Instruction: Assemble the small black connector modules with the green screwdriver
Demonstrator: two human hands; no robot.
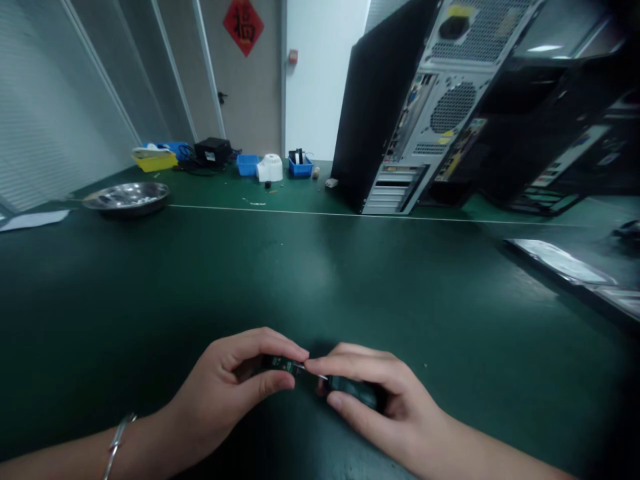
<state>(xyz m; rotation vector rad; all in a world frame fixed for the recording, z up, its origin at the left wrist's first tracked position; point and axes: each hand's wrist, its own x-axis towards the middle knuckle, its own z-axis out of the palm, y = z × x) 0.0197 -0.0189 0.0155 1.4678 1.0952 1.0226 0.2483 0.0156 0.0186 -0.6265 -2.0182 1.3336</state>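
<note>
Left hand (pixel 235 383), near, pinches small green board (pixel 281 363) between thumb and fingers. Thin pale link (pixel 324 377), perhaps wire, runs right. Right hand (pixel 383 390) curls round dark piece (pixel 354 392). Both held, bodies apart; neither set down.

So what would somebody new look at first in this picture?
Probably the big black computer tower at the green table's far side, right of centre. Next, maybe the red diamond sign on the door behind. Nearest, at bottom middle, the left hand holds a small green circuit board and the right hand a dark object.
</note>
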